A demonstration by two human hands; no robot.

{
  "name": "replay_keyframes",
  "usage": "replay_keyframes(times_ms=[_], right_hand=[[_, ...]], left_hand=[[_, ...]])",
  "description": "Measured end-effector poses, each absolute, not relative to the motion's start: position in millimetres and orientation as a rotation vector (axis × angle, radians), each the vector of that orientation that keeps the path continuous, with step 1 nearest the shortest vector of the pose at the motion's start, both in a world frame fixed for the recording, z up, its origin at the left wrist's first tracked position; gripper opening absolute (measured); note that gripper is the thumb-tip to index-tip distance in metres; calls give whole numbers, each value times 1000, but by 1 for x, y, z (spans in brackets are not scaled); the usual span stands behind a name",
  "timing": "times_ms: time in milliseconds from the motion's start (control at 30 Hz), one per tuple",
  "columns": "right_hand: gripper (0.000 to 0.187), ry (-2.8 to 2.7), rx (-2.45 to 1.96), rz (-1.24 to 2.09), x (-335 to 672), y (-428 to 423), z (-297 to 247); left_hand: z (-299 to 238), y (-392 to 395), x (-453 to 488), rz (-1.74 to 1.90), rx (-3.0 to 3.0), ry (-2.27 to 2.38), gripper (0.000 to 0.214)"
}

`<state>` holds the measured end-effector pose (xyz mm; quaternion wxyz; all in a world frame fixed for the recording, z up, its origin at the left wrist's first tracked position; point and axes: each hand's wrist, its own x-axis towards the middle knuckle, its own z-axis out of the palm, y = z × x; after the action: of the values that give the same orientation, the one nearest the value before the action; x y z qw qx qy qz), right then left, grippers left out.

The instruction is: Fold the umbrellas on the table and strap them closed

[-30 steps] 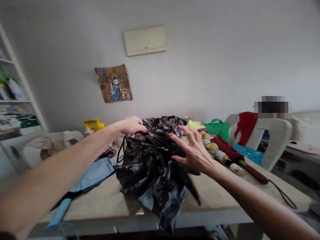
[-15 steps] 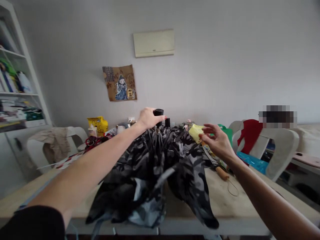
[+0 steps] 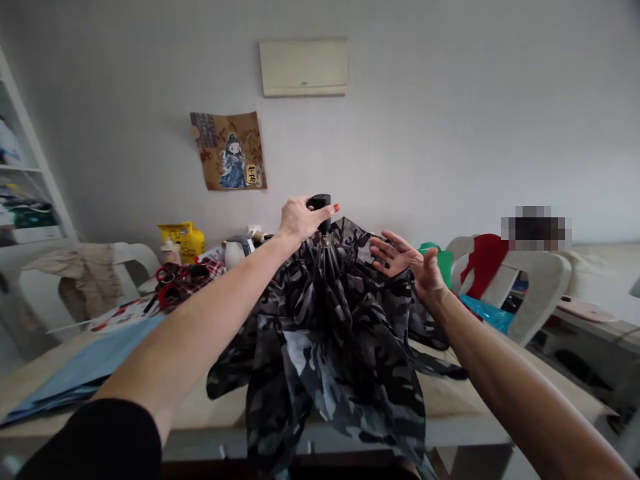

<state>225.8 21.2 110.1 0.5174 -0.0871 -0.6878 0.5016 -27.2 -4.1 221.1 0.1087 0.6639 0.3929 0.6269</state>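
A folding umbrella [image 3: 345, 320] in black, grey and white camouflage cloth stands upside down over the table's front edge, its loose canopy panels hanging down in folds. Its black handle [image 3: 321, 208] points up, and my left hand [image 3: 303, 220] is closed around it. Below the handle the metal ribs gather close to the shaft. To the right of the canopy my right hand [image 3: 413, 260] is open, fingers stretched out and palm turned toward the cloth. Whether its fingertips touch the cloth I cannot tell.
Folded blue cloth [image 3: 85, 367] lies on the table [image 3: 200, 407] at left. Behind it are a red plaid item [image 3: 185, 280] and a yellow bag [image 3: 183, 241]. White chairs [image 3: 543, 287] stand at both sides, the right one with red cloth [image 3: 485, 260]. A person's head, blurred, shows beyond.
The umbrella has turned and its panels have swung, now covering the wooden-handled tool at right. My right hand has moved left toward the canopy, fingers straightened. The view has shifted slightly.
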Motion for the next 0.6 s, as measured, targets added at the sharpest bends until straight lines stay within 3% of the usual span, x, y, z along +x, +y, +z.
replay_keyframes(times_ms=[133,200,300,400,500,600], right_hand=[[116,-1973,-443,981,199,17,107],[96,-2044,-592,797,184,13,108],[47,-2023,-719,630,179,13,107],[29,-2054,-793,608,198,21,97],[32,-2038,-817,687,221,31,79],[68,-2031,-669,791,235,31,65]], left_hand=[[207,-7,-9,1653,1740,1048,42],[202,-7,-1,1540,1793,1042,42],[198,0,-17,1401,1860,1023,39],[187,6,-61,1321,1815,1017,52],[158,-6,-100,1088,1752,895,67],[108,-31,-117,860,1818,726,88]])
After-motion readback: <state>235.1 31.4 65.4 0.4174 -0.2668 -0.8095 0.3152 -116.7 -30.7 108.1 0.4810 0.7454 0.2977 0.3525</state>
